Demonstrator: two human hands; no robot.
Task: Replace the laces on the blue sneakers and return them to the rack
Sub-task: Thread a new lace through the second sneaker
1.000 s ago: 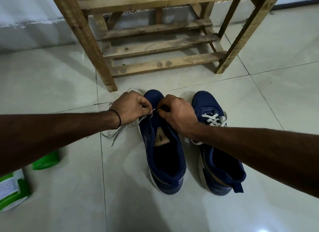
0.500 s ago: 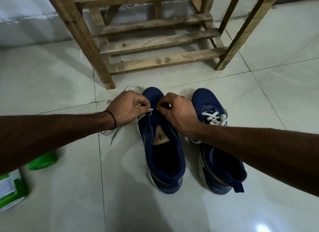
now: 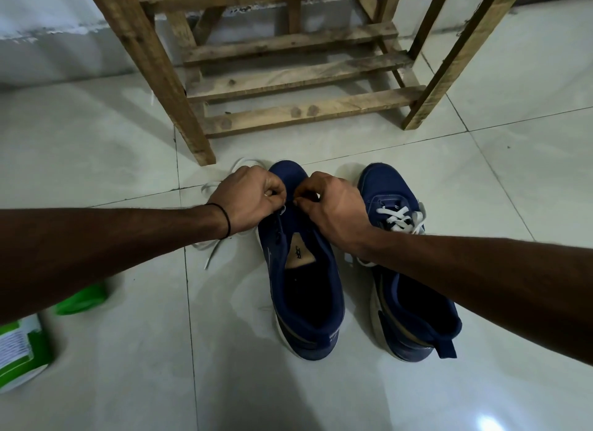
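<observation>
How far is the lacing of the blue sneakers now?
Looks done: the right sneaker is laced in white. In hand: left hand and right hand pinch a white lace at the left sneaker. Left: finish lacing, then both onto the rack.

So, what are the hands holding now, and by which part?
The left hand pinches the white lace just beside the left sneaker's front eyelets; the right hand pinches there too, seemingly the lace's end.

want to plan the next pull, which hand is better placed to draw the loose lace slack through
Left, probably. Both hands pinch the white lace at the eyelets of the unlaced sneaker, but its slack trails on the floor beside the left hand, away from the right hand.
</observation>
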